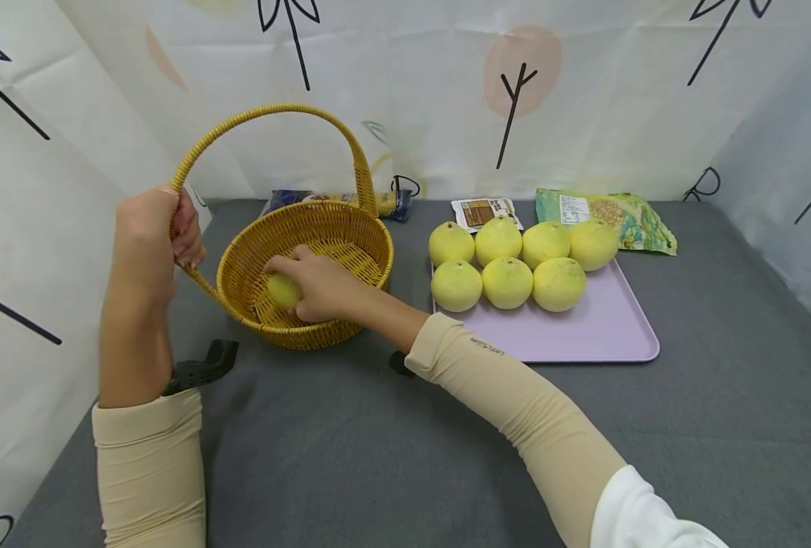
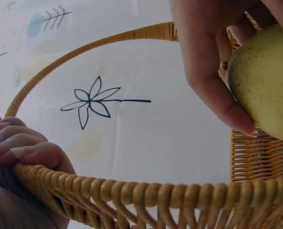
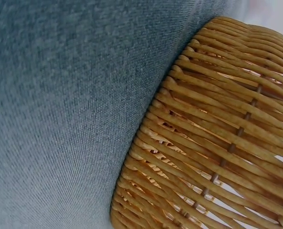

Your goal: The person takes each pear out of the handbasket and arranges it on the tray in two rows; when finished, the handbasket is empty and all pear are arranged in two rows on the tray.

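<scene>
A yellow wicker basket [image 1: 241, 262] with a tall arched handle stands on the left of the table. My left hand [image 1: 162, 228] grips the handle low on its left side; its curled fingers [image 2: 24, 138] also show in the left wrist view. Reaching into the basket from the right, my right hand [image 1: 323, 285] holds a round yellow-green fruit [image 1: 284, 291]. In the left wrist view brown specks dot that fruit [image 2: 267, 86], with the right hand's fingers against its side. The right wrist view shows the woven basket wall [image 3: 217, 133] but no hand.
Several similar fruits [image 1: 507, 282] sit in two rows on a lilac tray [image 1: 611, 331] to the right. Behind them lie a green bag [image 1: 624, 217] and a small brown-and-white packet [image 1: 481, 211]. A blue-and-yellow package [image 1: 395, 204] lies behind the basket. Patterned white cloth [image 1: 433, 99] hangs at the back.
</scene>
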Action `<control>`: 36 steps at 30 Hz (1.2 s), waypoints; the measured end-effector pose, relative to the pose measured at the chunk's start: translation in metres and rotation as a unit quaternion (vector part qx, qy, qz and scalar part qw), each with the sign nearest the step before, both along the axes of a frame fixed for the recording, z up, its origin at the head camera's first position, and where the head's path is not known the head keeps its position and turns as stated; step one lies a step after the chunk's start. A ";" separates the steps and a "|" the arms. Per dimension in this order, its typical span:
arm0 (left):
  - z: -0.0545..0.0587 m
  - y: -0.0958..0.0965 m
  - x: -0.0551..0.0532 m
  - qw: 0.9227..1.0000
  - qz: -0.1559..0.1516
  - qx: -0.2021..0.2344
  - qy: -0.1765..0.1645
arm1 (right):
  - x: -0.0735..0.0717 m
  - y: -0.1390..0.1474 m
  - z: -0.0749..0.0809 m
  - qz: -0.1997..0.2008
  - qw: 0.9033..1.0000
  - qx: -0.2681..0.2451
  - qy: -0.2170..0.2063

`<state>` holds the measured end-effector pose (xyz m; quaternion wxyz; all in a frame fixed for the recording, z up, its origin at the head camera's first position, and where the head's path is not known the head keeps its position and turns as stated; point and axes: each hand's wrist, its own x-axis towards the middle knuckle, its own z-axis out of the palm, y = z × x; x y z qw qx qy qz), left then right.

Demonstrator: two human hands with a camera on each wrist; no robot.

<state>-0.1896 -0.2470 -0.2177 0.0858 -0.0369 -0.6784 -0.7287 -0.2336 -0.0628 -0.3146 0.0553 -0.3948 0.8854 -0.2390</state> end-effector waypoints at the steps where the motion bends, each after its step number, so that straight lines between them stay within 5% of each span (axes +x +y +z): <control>1: 0.002 -0.001 0.000 1.000 -0.015 0.010 -0.013 | 0.001 0.001 0.001 0.000 1.000 -0.002 0.000; 7: 0.001 -0.008 -0.001 0.991 -0.124 0.035 0.025 | 0.009 0.014 0.006 -0.002 1.000 -0.025 -0.005; 18: -0.007 -0.018 -0.008 0.970 -0.225 0.048 0.077 | 0.023 0.052 0.021 -0.019 0.995 -0.096 -0.002; 27: -0.004 -0.013 -0.005 0.976 -0.198 0.023 0.084 | 0.039 0.100 0.037 -0.048 0.988 -0.146 0.007; 36: -0.008 -0.018 -0.009 0.970 -0.224 0.057 0.075 | 0.046 0.148 0.043 -0.080 0.981 -0.177 0.019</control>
